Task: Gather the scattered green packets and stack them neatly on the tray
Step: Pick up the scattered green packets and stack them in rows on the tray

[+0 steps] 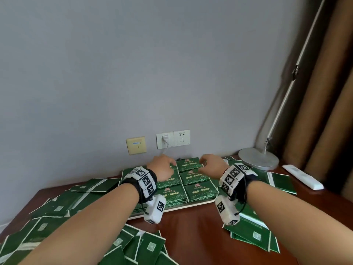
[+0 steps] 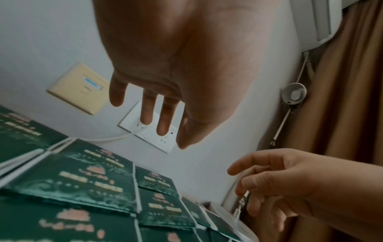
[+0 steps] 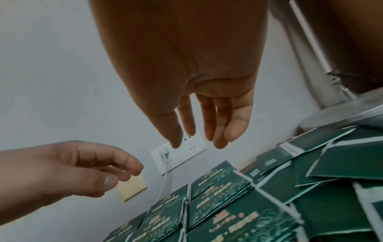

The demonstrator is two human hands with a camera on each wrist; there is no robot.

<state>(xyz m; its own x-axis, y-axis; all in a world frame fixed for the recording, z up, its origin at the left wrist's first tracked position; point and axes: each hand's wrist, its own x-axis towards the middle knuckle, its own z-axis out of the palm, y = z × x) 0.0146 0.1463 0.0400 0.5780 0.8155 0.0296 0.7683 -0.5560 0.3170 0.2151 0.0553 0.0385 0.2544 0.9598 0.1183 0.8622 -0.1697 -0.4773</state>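
Note:
Green packets with gold print lie in neat stacks (image 1: 200,190) in a grid on a white tray (image 1: 191,204) against the wall. Both hands hover just above the far row of stacks. My left hand (image 1: 162,168) is empty, and the left wrist view shows its fingers (image 2: 157,124) hanging straight over the stacks (image 2: 87,178). My right hand (image 1: 210,164) is also empty, its fingers (image 3: 207,134) relaxed above the printed packets (image 3: 217,204). Loose packets are scattered face down at the left (image 1: 57,207), at the front (image 1: 143,245) and at the right (image 1: 252,232).
The brown wooden table (image 1: 191,226) stands against a grey wall with sockets (image 1: 172,139) and a plugged-in charger cable. A lamp base (image 1: 258,158) and a white remote (image 1: 302,176) sit at the back right, with a brown curtain (image 1: 324,111) behind them.

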